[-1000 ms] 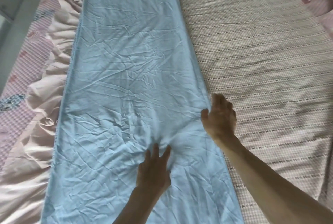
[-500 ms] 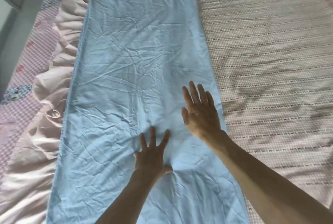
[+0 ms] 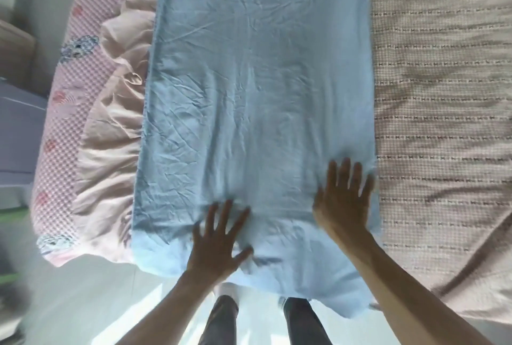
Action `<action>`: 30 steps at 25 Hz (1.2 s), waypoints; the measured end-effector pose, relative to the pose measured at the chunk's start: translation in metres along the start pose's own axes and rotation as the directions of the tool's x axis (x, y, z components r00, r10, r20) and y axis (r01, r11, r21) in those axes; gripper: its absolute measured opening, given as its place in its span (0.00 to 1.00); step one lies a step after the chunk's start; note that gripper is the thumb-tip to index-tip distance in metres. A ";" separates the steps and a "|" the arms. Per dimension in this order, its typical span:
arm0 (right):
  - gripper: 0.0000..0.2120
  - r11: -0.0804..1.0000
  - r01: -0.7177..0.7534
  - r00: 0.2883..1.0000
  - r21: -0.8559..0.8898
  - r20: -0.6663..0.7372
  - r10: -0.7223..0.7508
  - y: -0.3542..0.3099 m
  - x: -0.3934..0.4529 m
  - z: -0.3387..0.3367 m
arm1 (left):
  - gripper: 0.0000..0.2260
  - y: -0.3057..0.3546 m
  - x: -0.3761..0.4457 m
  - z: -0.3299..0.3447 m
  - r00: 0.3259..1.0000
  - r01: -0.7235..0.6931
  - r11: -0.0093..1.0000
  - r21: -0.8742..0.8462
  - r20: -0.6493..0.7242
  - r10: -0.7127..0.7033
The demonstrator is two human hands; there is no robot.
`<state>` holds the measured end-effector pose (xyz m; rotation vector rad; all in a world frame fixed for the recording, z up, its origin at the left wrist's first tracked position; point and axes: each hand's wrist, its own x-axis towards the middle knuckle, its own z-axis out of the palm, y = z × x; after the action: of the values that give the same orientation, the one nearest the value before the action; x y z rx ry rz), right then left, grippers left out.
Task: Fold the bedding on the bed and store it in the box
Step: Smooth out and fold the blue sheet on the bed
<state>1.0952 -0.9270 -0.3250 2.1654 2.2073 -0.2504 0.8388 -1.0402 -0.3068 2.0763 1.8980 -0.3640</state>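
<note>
Where the light blue sheet [image 3: 257,89] is lying in a long folded strip up the left part of the bed [image 3: 443,95], both hands are pressing flat on it near the bed's near edge. The left hand [image 3: 217,239] is spreading its fingers at the strip's middle; the right hand [image 3: 342,200] is lying open, fingers straight, along its right edge. The sheet's near end is hanging over the edge. A pink ruffled cover [image 3: 110,128] is showing along the bed's left edge.
</note>
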 end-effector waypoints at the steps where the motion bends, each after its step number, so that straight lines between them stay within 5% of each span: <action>1: 0.30 0.994 0.101 0.995 0.036 -0.024 -0.100 -0.016 -0.007 0.001 | 0.34 -0.006 0.010 -0.003 0.999 0.012 1.000 0.016 -0.050 -0.011; 3: 0.28 0.967 0.244 0.969 0.067 -0.065 -0.240 -0.028 -0.045 0.018 | 0.33 -0.015 0.016 -0.002 0.974 0.221 0.974 -0.045 -0.032 -0.222; 5: 0.29 0.979 0.200 0.979 0.044 -0.036 -0.199 -0.014 -0.104 0.037 | 0.33 -0.021 -0.020 0.021 0.932 0.363 0.925 -0.114 0.026 -0.363; 7: 0.31 0.991 0.132 0.991 -0.016 -0.014 -0.132 0.002 -0.163 0.049 | 0.35 -0.027 -0.069 0.042 0.950 0.309 0.949 -0.068 0.071 -0.304; 9: 0.39 0.996 0.042 0.993 -0.082 0.114 -0.032 0.008 -0.211 0.050 | 0.42 -0.035 -0.108 0.054 0.924 0.266 0.964 -0.020 0.290 -0.249; 11: 0.44 0.989 -0.094 0.908 -0.114 0.397 0.132 0.006 -0.252 0.041 | 0.40 -0.042 -0.141 0.063 0.746 0.357 0.934 -0.011 0.605 -0.278; 13: 0.33 0.962 -0.231 0.781 -0.145 0.562 0.273 0.006 -0.283 0.035 | 0.28 -0.039 -0.177 0.071 0.592 0.335 0.940 -0.055 0.789 -0.165; 15: 0.26 0.918 -0.396 0.828 0.034 0.446 0.340 0.009 -0.294 0.029 | 0.23 -0.030 -0.212 0.082 0.698 0.224 0.969 -0.104 0.711 -0.085; 17: 0.33 0.807 -0.500 0.865 0.314 0.223 0.449 0.018 -0.276 0.026 | 0.21 -0.020 -0.221 0.094 0.780 0.271 0.944 -0.189 0.618 -0.100; 20: 0.38 0.519 -0.599 0.760 0.610 0.228 0.608 0.031 -0.227 0.027 | 0.18 -0.007 -0.214 0.105 0.795 0.408 0.851 -0.331 0.587 -0.152; 24: 0.27 0.208 -0.697 0.595 0.686 0.392 0.702 0.043 -0.222 0.047 | 0.13 0.016 -0.206 0.115 0.810 0.500 0.724 -0.476 0.554 -0.194; 27: 0.15 0.248 -0.761 0.605 0.599 0.518 0.605 0.047 -0.234 0.052 | 0.13 0.035 -0.204 0.112 0.809 0.529 0.680 -0.508 0.543 -0.224; 30: 0.19 0.353 -0.724 0.677 0.592 0.514 0.526 0.036 -0.247 0.021 | 0.12 0.059 -0.206 0.095 0.877 0.473 0.709 -0.523 0.358 -0.321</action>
<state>1.1358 -1.1738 -0.3145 2.9512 0.9649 -1.5420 0.8799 -1.2704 -0.3123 1.1451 1.9672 -0.0724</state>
